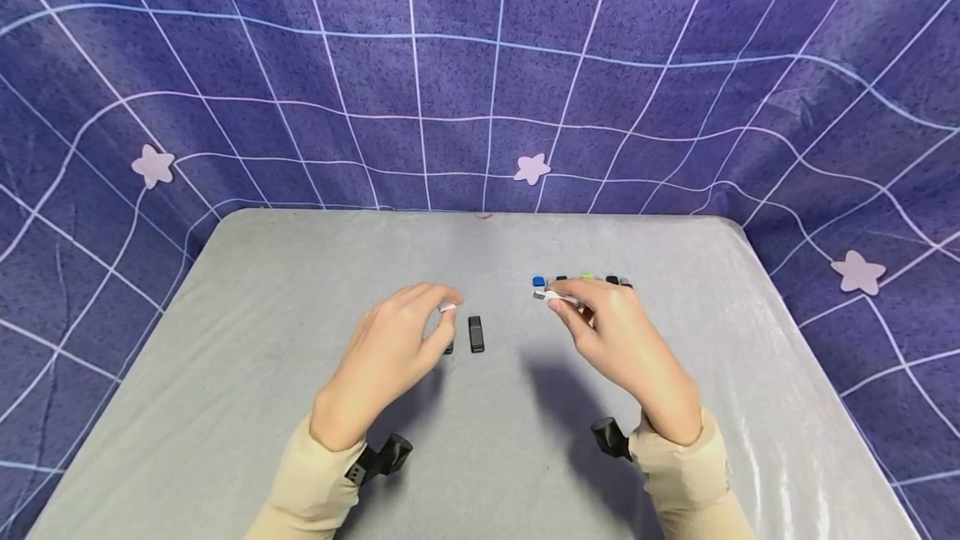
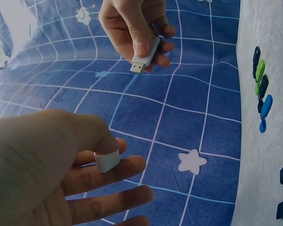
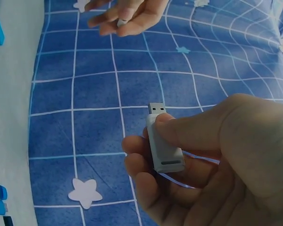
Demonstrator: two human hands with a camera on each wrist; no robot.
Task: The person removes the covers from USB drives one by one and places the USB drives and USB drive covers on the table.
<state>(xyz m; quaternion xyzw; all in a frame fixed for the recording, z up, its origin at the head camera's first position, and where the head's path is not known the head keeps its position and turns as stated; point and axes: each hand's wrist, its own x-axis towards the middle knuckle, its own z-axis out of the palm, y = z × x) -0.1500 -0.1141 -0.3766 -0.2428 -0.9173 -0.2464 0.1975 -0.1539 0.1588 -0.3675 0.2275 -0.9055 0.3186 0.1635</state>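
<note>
Right hand [image 3: 212,165] pinches a white USB stick [image 3: 164,146] by its body, plug bare. Left hand [image 2: 52,174] pinches its small white cap [image 2: 106,161]. Both look light, stiff, likely slippery; best gripped on flat sides.

The left hand [image 1: 390,348] and the right hand [image 1: 622,340] are hovering side by side over the tabletop [image 1: 225,373], well apart. The left hand is pinching a small cap [image 2: 106,161]; the right hand is holding a USB stick [image 3: 163,143], its plug pointing toward the left hand. Two sticks [image 1: 476,333] are lying on the tabletop between the hands, just right of the left fingers [image 1: 442,332]. A row of sticks [image 1: 585,279] is lying just behind the right hand. A patterned cloth [image 1: 480,65] is hanging behind the tabletop.
</note>
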